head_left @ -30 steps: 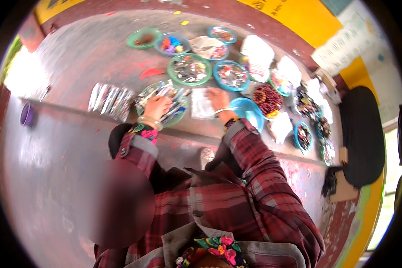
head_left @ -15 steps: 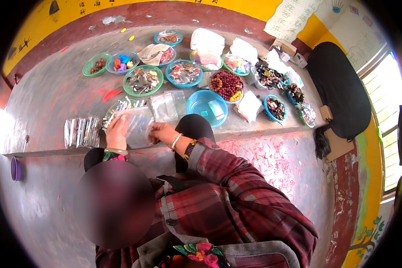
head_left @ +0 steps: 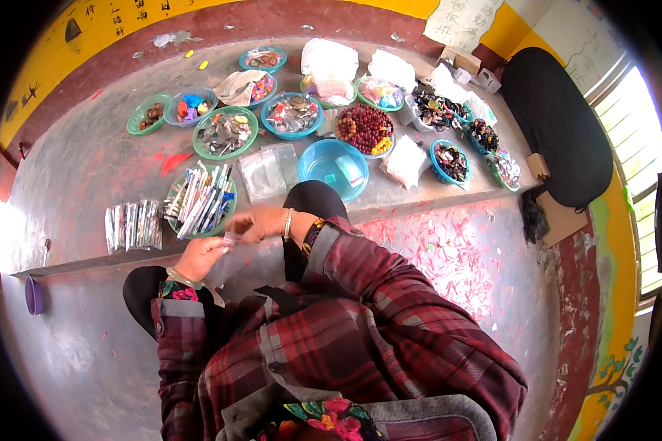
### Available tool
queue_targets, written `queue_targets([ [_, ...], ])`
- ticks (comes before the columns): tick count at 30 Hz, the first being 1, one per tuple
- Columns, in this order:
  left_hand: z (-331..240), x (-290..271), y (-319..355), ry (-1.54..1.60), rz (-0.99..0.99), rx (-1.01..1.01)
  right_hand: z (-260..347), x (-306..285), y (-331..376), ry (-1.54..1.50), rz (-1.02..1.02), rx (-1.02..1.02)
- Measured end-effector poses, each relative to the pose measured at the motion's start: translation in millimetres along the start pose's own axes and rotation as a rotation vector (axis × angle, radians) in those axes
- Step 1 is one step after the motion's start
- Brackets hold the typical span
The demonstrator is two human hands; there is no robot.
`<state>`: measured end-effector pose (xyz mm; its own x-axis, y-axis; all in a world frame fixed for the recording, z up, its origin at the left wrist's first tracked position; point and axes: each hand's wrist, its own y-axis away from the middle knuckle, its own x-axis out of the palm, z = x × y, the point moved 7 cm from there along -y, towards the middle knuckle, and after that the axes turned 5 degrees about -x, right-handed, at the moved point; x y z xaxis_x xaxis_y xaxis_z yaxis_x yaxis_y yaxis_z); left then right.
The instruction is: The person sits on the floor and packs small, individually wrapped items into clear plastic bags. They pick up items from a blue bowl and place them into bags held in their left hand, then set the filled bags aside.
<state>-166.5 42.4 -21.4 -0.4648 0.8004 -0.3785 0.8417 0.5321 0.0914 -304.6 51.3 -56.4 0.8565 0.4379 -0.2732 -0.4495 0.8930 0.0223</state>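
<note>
A clear plastic bag point(head_left: 228, 264) hangs between my hands, just in front of the platform's edge. The fingers of my left hand point(head_left: 200, 257) pinch it near the top. My right hand point(head_left: 260, 223) is bent over the same top edge, with its fingers closed on it. What is inside the bag, if anything, cannot be made out. Close beyond my hands stands a green basket point(head_left: 183, 232) full of pens point(head_left: 202, 200). To its left lies a row of packed pens point(head_left: 134, 225) in clear wrappers.
Flat clear bags point(head_left: 262, 175) lie beside a blue basin point(head_left: 309, 176). Baskets of beads point(head_left: 364, 128), wrapped trinkets point(head_left: 226, 134) and hair ties point(head_left: 452, 160) stand farther back. A white stack of bags point(head_left: 406, 162) lies right. A purple container point(head_left: 34, 295) is at far left.
Both hands have come back toward me and down from the pen basket, bringing the bag along. The pens now show fully. My right hand has moved over the bag's top.
</note>
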Motion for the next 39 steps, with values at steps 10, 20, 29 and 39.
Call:
queue_targets([
  [10,6,-35,32,0.127,-0.263,-0.020,45,8,-6,-0.035,-0.003,0.174],
  [20,18,-87,73,0.474,-0.987,0.169,94,-6,-43,0.007,-0.175,0.104],
  [29,-7,-85,92,-0.101,-1.449,0.080,69,16,-110,-0.012,-0.222,-0.006],
  [39,70,-63,95,1.007,-1.104,-0.201,57,89,-141,0.244,-0.079,-0.209],
])
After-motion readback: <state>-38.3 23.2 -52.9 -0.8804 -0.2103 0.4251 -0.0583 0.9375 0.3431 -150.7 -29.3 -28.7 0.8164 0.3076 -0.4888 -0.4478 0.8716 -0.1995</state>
